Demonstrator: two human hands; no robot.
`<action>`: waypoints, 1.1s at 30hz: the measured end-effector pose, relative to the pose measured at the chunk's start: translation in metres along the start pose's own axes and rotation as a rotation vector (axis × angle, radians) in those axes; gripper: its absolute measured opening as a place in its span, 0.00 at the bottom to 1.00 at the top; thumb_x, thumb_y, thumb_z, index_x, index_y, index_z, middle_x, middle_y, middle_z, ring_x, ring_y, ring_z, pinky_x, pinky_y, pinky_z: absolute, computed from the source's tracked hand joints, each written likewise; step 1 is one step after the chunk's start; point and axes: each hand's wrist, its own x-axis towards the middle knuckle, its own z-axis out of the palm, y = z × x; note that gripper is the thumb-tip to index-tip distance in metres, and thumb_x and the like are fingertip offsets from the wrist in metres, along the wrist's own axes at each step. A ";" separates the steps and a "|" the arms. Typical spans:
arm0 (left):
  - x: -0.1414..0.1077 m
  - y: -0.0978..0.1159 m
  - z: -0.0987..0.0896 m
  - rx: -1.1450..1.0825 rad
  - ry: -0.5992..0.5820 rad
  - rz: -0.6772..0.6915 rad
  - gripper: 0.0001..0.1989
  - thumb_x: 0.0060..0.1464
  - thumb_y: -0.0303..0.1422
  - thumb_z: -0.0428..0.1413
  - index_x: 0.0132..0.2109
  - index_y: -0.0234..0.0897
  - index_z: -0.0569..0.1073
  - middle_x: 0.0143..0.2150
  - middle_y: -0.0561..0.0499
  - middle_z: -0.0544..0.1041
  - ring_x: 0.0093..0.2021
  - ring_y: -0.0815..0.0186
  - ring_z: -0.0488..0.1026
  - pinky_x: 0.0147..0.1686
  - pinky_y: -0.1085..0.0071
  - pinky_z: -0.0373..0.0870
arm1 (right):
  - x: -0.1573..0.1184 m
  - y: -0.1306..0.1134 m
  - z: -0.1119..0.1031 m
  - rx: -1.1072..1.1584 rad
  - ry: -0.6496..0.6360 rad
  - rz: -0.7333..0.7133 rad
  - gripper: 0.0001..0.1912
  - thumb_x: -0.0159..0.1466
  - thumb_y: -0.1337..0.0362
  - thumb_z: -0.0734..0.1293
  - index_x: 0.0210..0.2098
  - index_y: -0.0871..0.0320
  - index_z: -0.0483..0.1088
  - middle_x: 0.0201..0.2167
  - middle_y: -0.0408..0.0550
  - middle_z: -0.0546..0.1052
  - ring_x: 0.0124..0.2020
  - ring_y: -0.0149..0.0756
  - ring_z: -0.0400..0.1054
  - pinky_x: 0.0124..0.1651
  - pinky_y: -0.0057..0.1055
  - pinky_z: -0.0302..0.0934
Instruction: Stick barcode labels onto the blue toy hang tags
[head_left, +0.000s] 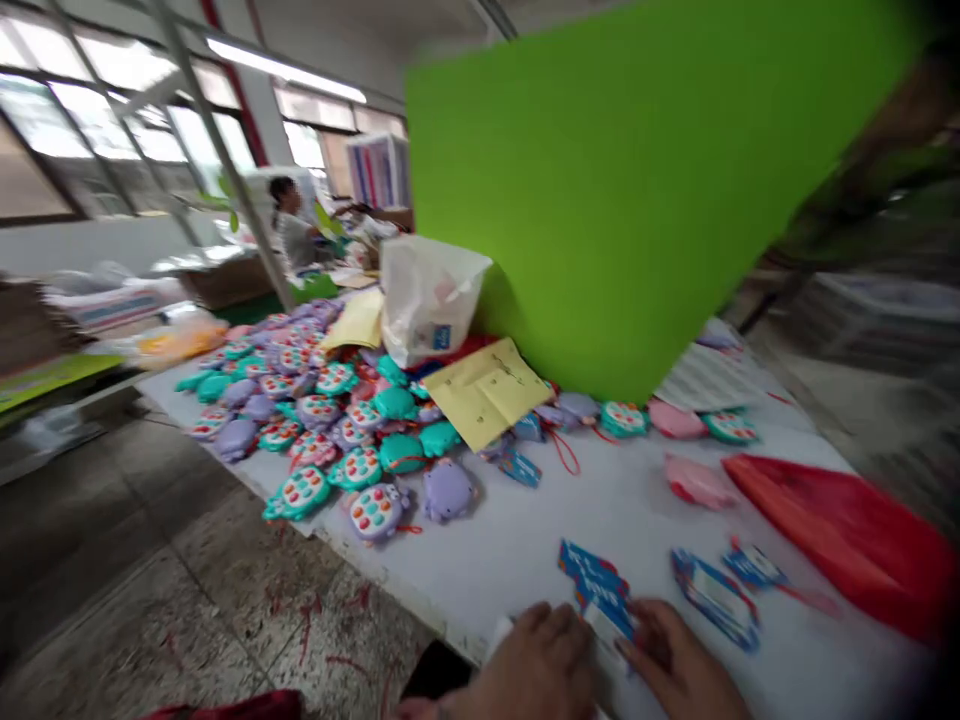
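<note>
Both hands come in low at the near edge of the bench [525,540], close together, backs up. The left hand [536,660] lies curled with its fingers bent down onto the near end of a blue card [600,590]; how tightly it grips cannot be told, since the fingertips are blurred. The right hand [679,665] sits just right of it, fingers loosely together and pointing left, touching the same card at its near right side.

The card lies flat on the bench, slanting away to the far left from between the hands. Two more blue cards [716,595] lie just to the right, and a red bag [847,530] beyond them. A heap of teal and purple toys [330,430] covers the far left of the bench, with a yellow envelope [487,390] beside it and a big green board [637,190] standing behind.
</note>
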 end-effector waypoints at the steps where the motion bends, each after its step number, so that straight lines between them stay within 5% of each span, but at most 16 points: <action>1: -0.003 0.001 -0.014 -0.054 -0.036 0.015 0.14 0.60 0.38 0.48 0.46 0.36 0.71 0.56 0.48 0.70 0.56 0.60 0.66 0.51 0.64 0.63 | -0.004 -0.008 -0.006 0.005 -0.010 0.003 0.12 0.52 0.54 0.64 0.32 0.53 0.68 0.28 0.47 0.74 0.31 0.40 0.69 0.35 0.33 0.64; 5: -0.002 -0.006 -0.040 -0.227 -0.108 -0.052 0.11 0.61 0.31 0.46 0.46 0.37 0.71 0.57 0.48 0.68 0.58 0.61 0.61 0.56 0.61 0.57 | -0.007 -0.022 -0.032 0.048 -0.014 0.035 0.09 0.58 0.58 0.59 0.27 0.55 0.64 0.24 0.43 0.70 0.28 0.35 0.65 0.32 0.31 0.61; 11: 0.006 -0.005 -0.046 -0.372 -0.215 -0.078 0.08 0.59 0.25 0.47 0.33 0.37 0.69 0.32 0.52 0.71 0.35 0.63 0.66 0.47 0.60 0.59 | 0.010 0.011 -0.087 0.007 0.235 0.111 0.08 0.57 0.60 0.61 0.33 0.57 0.66 0.25 0.43 0.71 0.28 0.34 0.65 0.32 0.31 0.60; 16: 0.011 -0.006 -0.057 -0.357 -0.290 -0.135 0.09 0.60 0.26 0.46 0.32 0.37 0.68 0.31 0.51 0.70 0.33 0.62 0.64 0.39 0.62 0.58 | 0.036 0.031 -0.109 -0.092 0.242 0.139 0.09 0.56 0.61 0.62 0.33 0.58 0.69 0.29 0.47 0.74 0.30 0.37 0.68 0.33 0.33 0.62; 21: 0.018 -0.006 -0.060 -0.312 -0.337 -0.227 0.09 0.60 0.28 0.46 0.33 0.37 0.68 0.31 0.50 0.71 0.33 0.61 0.67 0.36 0.63 0.58 | 0.013 -0.006 -0.090 -0.393 0.341 -0.067 0.11 0.58 0.61 0.64 0.39 0.56 0.72 0.41 0.52 0.74 0.45 0.45 0.66 0.49 0.44 0.59; 26: 0.029 -0.001 -0.057 -0.329 -0.348 -0.275 0.09 0.61 0.30 0.46 0.38 0.36 0.70 0.34 0.48 0.74 0.37 0.59 0.70 0.37 0.62 0.61 | -0.034 -0.057 -0.045 -0.386 -0.036 -0.256 0.10 0.62 0.65 0.62 0.44 0.54 0.70 0.41 0.49 0.76 0.44 0.40 0.67 0.48 0.40 0.60; 30: 0.025 -0.007 -0.058 -0.337 -0.316 -0.312 0.18 0.60 0.33 0.49 0.55 0.33 0.62 0.40 0.46 0.75 0.40 0.59 0.71 0.40 0.63 0.63 | -0.045 -0.056 -0.028 -0.374 -0.162 -0.214 0.11 0.63 0.69 0.61 0.42 0.55 0.71 0.39 0.47 0.77 0.42 0.40 0.69 0.46 0.39 0.61; 33: 0.019 -0.016 -0.062 -0.340 -0.359 -0.331 0.11 0.61 0.35 0.48 0.48 0.35 0.68 0.39 0.46 0.75 0.41 0.59 0.71 0.41 0.62 0.63 | -0.045 -0.049 -0.033 -0.345 -0.145 -0.195 0.10 0.63 0.69 0.61 0.41 0.54 0.71 0.38 0.46 0.77 0.41 0.38 0.68 0.45 0.38 0.61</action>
